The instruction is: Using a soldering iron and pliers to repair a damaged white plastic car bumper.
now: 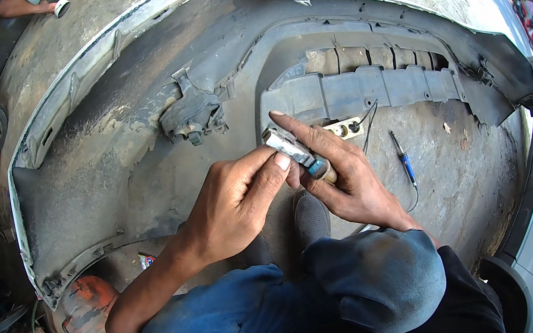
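Past blue denim knees (386, 279), holds a small silvery metal piece (288, 145) above the floor (436, 151), between both hands — pinched in the left hand (239, 200), cradled in the right hand (352, 179). Looks stiff, light, perhaps slick — probably best taken by the rounded lower end.

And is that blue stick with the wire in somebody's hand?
No, the blue tool lies on the floor, apart from the left hand and the right hand.

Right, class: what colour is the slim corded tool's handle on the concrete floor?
The slim corded tool's handle is blue, seen best in the head view.
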Demonstrator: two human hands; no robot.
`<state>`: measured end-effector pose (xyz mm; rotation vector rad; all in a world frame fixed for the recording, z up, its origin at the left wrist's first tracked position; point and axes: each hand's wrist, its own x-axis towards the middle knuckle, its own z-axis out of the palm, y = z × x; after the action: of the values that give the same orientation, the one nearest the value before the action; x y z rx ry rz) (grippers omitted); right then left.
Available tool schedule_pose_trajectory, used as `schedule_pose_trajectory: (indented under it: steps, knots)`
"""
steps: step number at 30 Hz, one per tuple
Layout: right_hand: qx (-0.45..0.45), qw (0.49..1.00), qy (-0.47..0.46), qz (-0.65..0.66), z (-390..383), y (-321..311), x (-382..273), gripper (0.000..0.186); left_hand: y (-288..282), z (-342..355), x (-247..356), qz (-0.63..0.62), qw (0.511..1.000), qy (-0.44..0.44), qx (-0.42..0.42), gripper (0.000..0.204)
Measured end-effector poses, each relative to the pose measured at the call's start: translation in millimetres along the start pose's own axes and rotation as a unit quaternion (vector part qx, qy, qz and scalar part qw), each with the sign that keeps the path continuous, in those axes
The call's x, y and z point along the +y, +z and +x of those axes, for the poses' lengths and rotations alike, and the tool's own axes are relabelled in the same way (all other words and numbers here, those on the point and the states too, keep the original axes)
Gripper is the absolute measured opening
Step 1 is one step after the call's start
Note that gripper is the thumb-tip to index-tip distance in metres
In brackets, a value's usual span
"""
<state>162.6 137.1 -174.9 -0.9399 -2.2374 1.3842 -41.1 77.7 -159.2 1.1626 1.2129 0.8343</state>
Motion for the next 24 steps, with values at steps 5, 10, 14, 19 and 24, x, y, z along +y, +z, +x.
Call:
schedule_pose_trajectory:
  steps: [5,10,14,19,24]
  knots:
    - [0.081,0.997,0.001,-0.004,-2.5,5.7,1.3,0.057,2.6,1.3,2.7,0.028,0.998,0.047,-0.003,0.028]
    - [0.053,0.997,0.036,-0.032,1.6,6.2,3.6,0.026,0.1,1.7,0.5,0.061,0.997,0.039,-0.005,0.027]
    - [0.064,0.995,0.073,-0.028,0.6,12.0,11.1,0.021,0.2,4.1,-13.9,0.017,0.998,0.019,-0.056,0.028]
    - [0.044,0.988,0.132,-0.069,2.2,16.0,13.4,0.022,1.6,6.5,-17.0,-0.192,0.979,-0.073,0.001,0.033]
    - [0.035,0.987,0.138,-0.081,2.4,19.9,22.0,0.02,-2.2,8.1,-26.1,-0.222,0.975,-0.021,-0.019,0.032]
